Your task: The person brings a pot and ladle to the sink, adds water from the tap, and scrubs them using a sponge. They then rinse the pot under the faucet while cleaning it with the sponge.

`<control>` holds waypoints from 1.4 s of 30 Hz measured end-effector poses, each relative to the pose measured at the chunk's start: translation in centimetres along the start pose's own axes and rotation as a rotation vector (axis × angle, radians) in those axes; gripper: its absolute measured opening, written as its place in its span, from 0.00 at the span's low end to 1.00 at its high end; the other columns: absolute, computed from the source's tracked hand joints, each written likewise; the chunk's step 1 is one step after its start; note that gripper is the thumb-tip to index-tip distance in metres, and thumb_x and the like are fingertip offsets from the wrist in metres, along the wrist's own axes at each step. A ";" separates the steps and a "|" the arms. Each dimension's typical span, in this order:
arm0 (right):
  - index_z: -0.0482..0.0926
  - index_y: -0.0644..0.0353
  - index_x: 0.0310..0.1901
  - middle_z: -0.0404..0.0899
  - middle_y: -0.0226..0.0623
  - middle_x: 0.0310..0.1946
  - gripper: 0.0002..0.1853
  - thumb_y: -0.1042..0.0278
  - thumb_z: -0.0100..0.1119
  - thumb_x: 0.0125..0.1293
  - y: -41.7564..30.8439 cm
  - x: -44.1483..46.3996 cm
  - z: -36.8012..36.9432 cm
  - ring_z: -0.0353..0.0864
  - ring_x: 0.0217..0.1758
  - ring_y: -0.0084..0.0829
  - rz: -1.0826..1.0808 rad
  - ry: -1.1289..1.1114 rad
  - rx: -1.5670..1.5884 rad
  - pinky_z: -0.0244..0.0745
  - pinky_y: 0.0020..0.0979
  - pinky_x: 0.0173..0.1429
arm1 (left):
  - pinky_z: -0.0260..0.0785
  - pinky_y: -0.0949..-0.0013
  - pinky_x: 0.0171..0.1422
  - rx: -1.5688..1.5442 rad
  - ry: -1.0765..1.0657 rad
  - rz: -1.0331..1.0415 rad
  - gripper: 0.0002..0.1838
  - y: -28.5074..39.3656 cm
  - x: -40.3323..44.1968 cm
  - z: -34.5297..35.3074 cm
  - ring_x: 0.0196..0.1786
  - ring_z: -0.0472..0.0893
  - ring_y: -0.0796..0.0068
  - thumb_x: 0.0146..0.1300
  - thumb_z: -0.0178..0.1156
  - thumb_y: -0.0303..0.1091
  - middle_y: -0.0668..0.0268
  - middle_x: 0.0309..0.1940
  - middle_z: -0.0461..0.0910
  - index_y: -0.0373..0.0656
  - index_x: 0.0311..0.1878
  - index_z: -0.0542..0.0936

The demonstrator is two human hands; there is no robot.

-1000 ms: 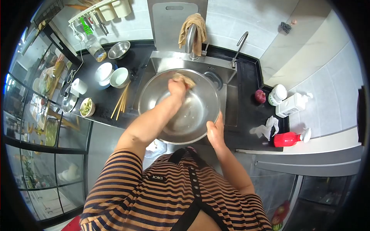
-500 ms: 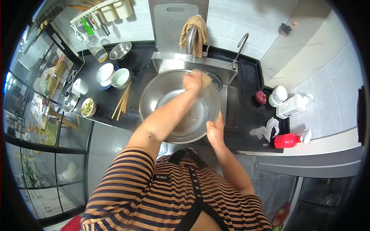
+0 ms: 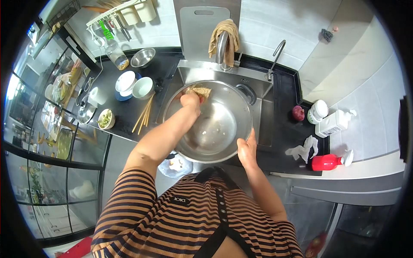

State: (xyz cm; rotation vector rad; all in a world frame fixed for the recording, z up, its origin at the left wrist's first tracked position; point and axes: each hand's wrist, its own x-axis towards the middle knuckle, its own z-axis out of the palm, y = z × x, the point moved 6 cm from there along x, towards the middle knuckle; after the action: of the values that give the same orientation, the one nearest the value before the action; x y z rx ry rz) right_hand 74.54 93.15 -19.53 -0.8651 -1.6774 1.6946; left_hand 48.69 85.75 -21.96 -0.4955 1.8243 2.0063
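Observation:
A large stainless steel basin [image 3: 219, 148] rests tilted over the sink, with a little water and small pale bits at its bottom. Inside its far left wall, my left hand [image 3: 190, 102] is closed on a tan, rough-textured scrubbing cloth [image 3: 201, 91], pressed against the metal. My right hand [image 3: 246, 151] grips the basin's near right rim, thumb toward the inside and fingers around the outside. Part of the cloth is hidden under my left hand.
The faucet [image 3: 222, 49] with a draped towel [image 3: 230, 32] stands behind the basin. Bowls [image 3: 143, 88], chopsticks [image 3: 144, 116] and a cup of green pieces [image 3: 106, 119] sit left. An onion [image 3: 297, 113], bottles and a red pump bottle [image 3: 327, 162] are right. A lined bin [image 3: 175, 165] is below.
My left hand has moved the scrubbing cloth from the basin's far right side to its far left side. My right hand keeps its grip on the rim. The view has shifted slightly.

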 end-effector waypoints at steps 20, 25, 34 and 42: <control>0.60 0.69 0.54 0.65 0.48 0.48 0.30 0.83 0.39 0.41 -1.5 -0.3 0.2 0.65 0.54 0.38 -0.030 0.032 -0.071 0.56 0.31 0.59 | 0.67 0.56 0.43 0.361 0.048 0.348 0.17 1.9 -2.7 2.1 0.38 0.76 0.50 0.58 0.49 0.41 0.47 0.30 0.76 0.33 0.35 0.71; 0.60 0.68 0.54 0.66 0.46 0.48 0.31 0.83 0.39 0.41 -2.6 -0.8 0.5 0.65 0.54 0.36 -0.031 0.029 0.057 0.56 0.29 0.59 | 0.65 0.55 0.47 0.925 -0.265 0.845 0.16 1.5 -5.7 6.0 0.40 0.74 0.46 0.56 0.49 0.41 0.45 0.33 0.74 0.34 0.34 0.71; 0.61 0.68 0.52 0.66 0.50 0.46 0.29 0.80 0.40 0.41 -0.6 0.0 0.1 0.66 0.51 0.42 -0.032 0.034 -0.060 0.58 0.34 0.57 | 0.64 0.62 0.45 1.009 -1.009 0.999 0.06 -3.2 -11.8 8.3 0.39 0.72 0.56 0.52 0.55 0.30 0.58 0.34 0.69 0.41 0.32 0.71; 0.59 0.69 0.54 0.65 0.51 0.47 0.31 0.79 0.40 0.41 -0.5 0.1 0.3 0.64 0.53 0.43 -0.050 0.085 -0.041 0.54 0.35 0.60 | 0.66 0.60 0.48 1.604 -1.611 1.143 0.07 -5.9 -16.8 1.5 0.42 0.73 0.55 0.52 0.51 0.32 0.56 0.38 0.72 0.43 0.35 0.74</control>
State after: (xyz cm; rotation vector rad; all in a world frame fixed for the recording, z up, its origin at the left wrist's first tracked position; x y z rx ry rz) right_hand 74.26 93.05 -18.99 -0.8945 -1.6687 1.5735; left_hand 66.15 87.03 -18.52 2.1104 1.5835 0.0205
